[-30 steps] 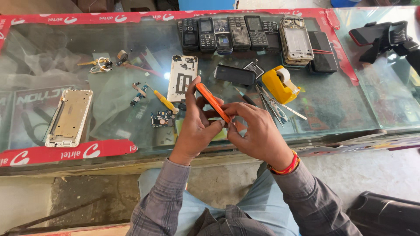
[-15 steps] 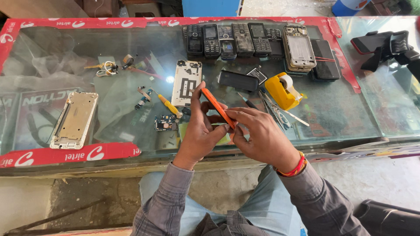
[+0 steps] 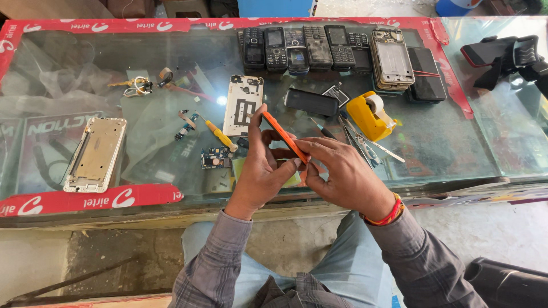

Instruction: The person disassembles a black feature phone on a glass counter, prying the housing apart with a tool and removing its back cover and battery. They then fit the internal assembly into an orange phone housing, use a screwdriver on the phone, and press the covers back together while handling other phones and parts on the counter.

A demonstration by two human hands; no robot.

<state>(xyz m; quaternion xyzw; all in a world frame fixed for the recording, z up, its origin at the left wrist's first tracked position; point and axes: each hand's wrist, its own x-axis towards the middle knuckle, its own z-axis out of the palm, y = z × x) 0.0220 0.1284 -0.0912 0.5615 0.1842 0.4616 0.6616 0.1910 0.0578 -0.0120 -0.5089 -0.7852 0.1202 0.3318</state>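
Both my hands hold a thin orange phone point(image 3: 283, 137) edge-up above the front of the glass counter point(image 3: 456, 142). My left hand point(image 3: 260, 168) grips its near side with fingers curled round it. My right hand point(image 3: 342, 174) pinches the lower right end, thumb and forefinger on the edge. Just beyond lie a white phone back plate point(image 3: 244, 104), a yellow-handled screwdriver point(image 3: 220, 135) and a small circuit board point(image 3: 215, 158).
A row of several keypad phones point(image 3: 302, 45) and a phone frame point(image 3: 394, 60) lie at the back. A yellow tape dispenser point(image 3: 370, 116), tweezers point(image 3: 365, 142) and a black battery point(image 3: 311, 101) sit right of my hands. A silver phone chassis point(image 3: 94, 154) lies left.
The view has shifted slightly. My hands stay on the orange phone, turning it a little and drawing it closer to the counter's front edge.
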